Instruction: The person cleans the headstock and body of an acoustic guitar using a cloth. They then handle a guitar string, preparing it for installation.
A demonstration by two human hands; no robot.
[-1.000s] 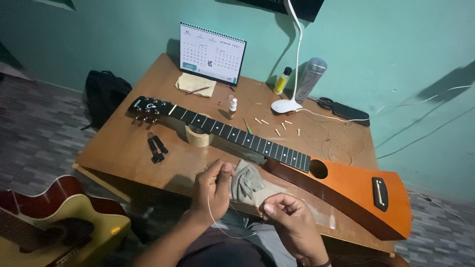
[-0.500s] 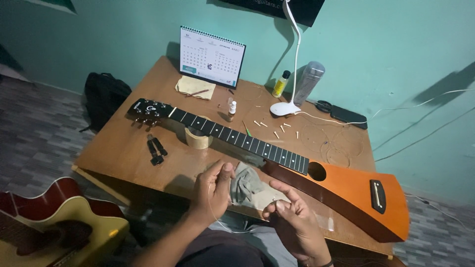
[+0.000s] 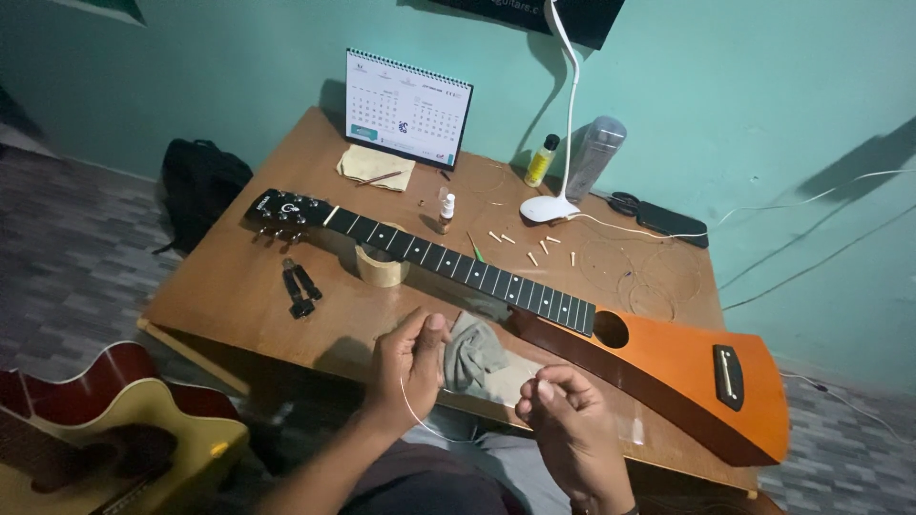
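Since half a second ago the hands have been raised and closed — a thin guitar string is pinched between left hand and right hand, near the orange guitar on the worktop; restringing seems underway, and careful feeding looks due next.

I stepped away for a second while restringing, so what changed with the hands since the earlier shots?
The left hand and right hand drew apart, and the thin string now loops between their pinched fingertips. The grey cloth, the orange guitar and the tape roll stayed put.
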